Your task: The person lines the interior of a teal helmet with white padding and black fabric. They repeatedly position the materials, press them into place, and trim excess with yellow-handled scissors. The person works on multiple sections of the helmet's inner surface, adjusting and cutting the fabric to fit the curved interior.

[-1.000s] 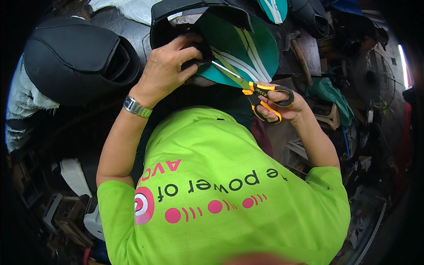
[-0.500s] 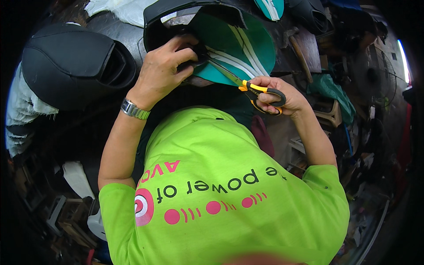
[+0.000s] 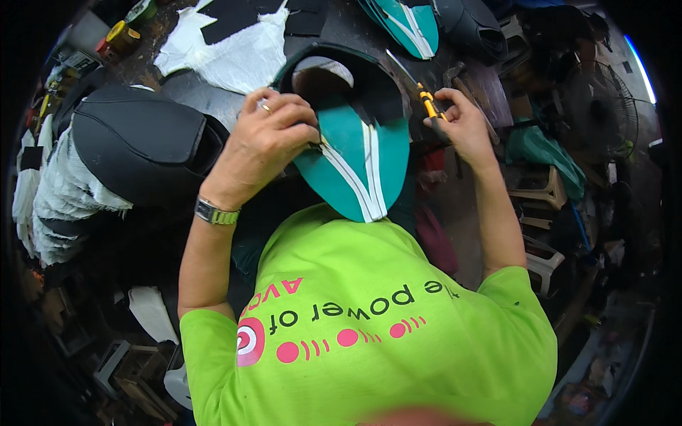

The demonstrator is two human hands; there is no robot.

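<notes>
In front of me lies a sewn cover that looks like a seat cover, with a teal panel [image 3: 343, 131], white stripes in a V and black sides curling up around an opening at its far end. My left hand [image 3: 266, 138] is closed on the cover's left edge; its fingertips are partly hidden. Off the cover's right side, my right hand [image 3: 462, 124] grips scissors [image 3: 428, 103] with black and yellow handles. The blades point up and away to the left, apart from the panel. Whether the blades are parted I cannot tell.
A large black padded cover [image 3: 135, 131] with frayed white backing sits at left. White fabric [image 3: 238, 53] lies on the dark table at the back. Another teal striped piece [image 3: 408, 28] is at the far edge. A fan [image 3: 607, 106] and green cloth [image 3: 543, 149] are at right.
The scissors have come away from the cover, up and to the right. The cover now lies with its teal tip toward me. My left hand has moved slightly nearer and turned.
</notes>
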